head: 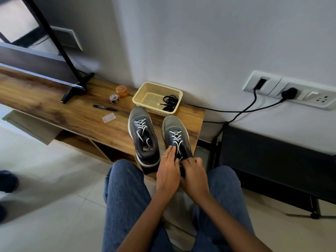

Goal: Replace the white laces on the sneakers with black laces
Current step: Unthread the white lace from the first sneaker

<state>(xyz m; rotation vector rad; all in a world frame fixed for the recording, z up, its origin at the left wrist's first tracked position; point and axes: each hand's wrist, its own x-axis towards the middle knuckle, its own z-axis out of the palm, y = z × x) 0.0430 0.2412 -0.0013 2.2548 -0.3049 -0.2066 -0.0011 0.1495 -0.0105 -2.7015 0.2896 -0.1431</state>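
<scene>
Sneakers sit side by side on the wooden tabletop (pixel 76 115), toes pointing to twelve o'clock: the left sneaker (pixel 143 137) with its white lace already slack, the right sneaker (pixel 177 137) under both hands. The left hand (pixel 168 171) lies with fingers straight along the white laces (pixel 176 140), steadying the tongue; the right hand (pixel 193 174) is curled at the collar, apparently pinching the lace ends, though the grip itself is hidden. Best to undo the knot fully, then draw the lace out eyelet by eyelet from the collar toward the toe, holding the shoe down. Black laces (pixel 170 102) wait in the basket (pixel 143 91) at twelve o'clock.
</scene>
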